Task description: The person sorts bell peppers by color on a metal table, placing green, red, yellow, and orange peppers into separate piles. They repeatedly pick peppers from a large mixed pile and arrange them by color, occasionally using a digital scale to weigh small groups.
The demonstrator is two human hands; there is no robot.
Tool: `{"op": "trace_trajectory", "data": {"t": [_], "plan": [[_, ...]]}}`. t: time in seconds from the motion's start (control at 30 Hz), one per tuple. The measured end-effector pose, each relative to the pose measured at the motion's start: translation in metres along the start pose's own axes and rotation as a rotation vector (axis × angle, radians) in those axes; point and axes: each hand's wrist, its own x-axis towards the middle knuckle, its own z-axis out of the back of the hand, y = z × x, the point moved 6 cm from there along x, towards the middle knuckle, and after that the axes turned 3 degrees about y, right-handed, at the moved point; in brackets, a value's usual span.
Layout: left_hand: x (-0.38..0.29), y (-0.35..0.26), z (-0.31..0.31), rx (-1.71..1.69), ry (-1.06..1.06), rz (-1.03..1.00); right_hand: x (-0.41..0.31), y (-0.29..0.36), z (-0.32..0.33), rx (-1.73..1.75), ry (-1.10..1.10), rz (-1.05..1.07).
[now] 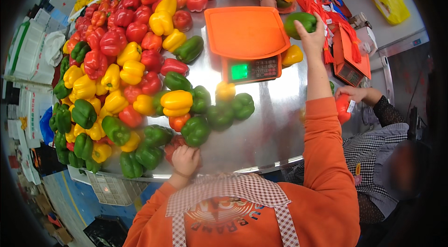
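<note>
My right hand (312,39) grips a green bell pepper (300,25) by the right edge of the orange weighing pan (245,32). Below that hand, a yellow bell pepper (292,55) lies against the scale's right side. The scale's green display (239,71) is lit. My left hand (186,160) is curled over a dark red item (172,145) at the table's near edge; blurred and partly covered, it could be a pepper or netting. Close by are a green bell pepper (196,131) and a yellow one (176,103).
Heaped red, yellow and green peppers (112,72) fill the left of the metal table (266,117). Red net bags (316,12) lie by a second orange scale (350,54). At right, a co-worker's hand (353,93) holds a tagged red bag (343,108); another person's hand (268,1) is across.
</note>
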Motion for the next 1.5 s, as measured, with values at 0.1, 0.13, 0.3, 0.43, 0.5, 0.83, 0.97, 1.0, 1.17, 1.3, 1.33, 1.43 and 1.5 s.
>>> {"op": "trace_trajectory", "data": {"t": [0.1,0.13,0.3,0.43,0.5,0.83,0.97,1.0,1.17,1.3,1.33,1.43,1.5], "plan": [[0.001,-0.001,0.000,-0.007,-0.001,-0.008,0.010,-0.069,0.017,-0.238,-0.070,-0.065],[0.001,-0.001,0.000,-0.010,0.000,-0.009,0.011,-0.095,0.017,-0.314,-0.085,-0.066],[-0.004,0.003,-0.004,0.010,0.024,0.003,-0.011,-0.241,-0.005,-0.259,0.184,-0.243],[0.000,0.004,0.003,-0.074,0.097,0.027,-0.028,-0.297,-0.016,-0.492,0.327,-0.499],[0.007,0.001,0.017,-0.190,0.154,0.044,-0.020,-0.252,-0.010,-0.435,0.091,-0.214],[0.020,0.059,0.162,0.039,-0.550,0.381,-0.219,0.142,-0.086,0.700,0.735,-0.051],[0.011,0.132,0.181,0.050,-0.632,0.743,-0.268,0.220,-0.089,0.800,0.920,-0.078],[0.011,0.147,0.179,0.022,-0.615,0.826,-0.273,0.232,-0.090,0.806,0.954,-0.062],[0.019,0.178,0.158,-0.049,-0.646,0.931,-0.294,0.255,-0.090,0.904,1.091,-0.118],[0.012,0.187,0.165,-0.598,-0.714,0.879,-0.305,0.249,-0.083,0.926,1.120,-0.130],[0.008,0.179,0.163,-0.959,-0.816,0.789,-0.308,0.246,-0.083,0.949,1.133,-0.174],[0.016,0.126,0.160,-1.619,-0.661,0.412,-0.318,0.241,-0.085,1.039,1.186,-0.357],[0.021,0.081,0.142,-1.917,-0.427,0.434,-0.327,0.245,-0.089,1.106,1.283,-0.507]]}}
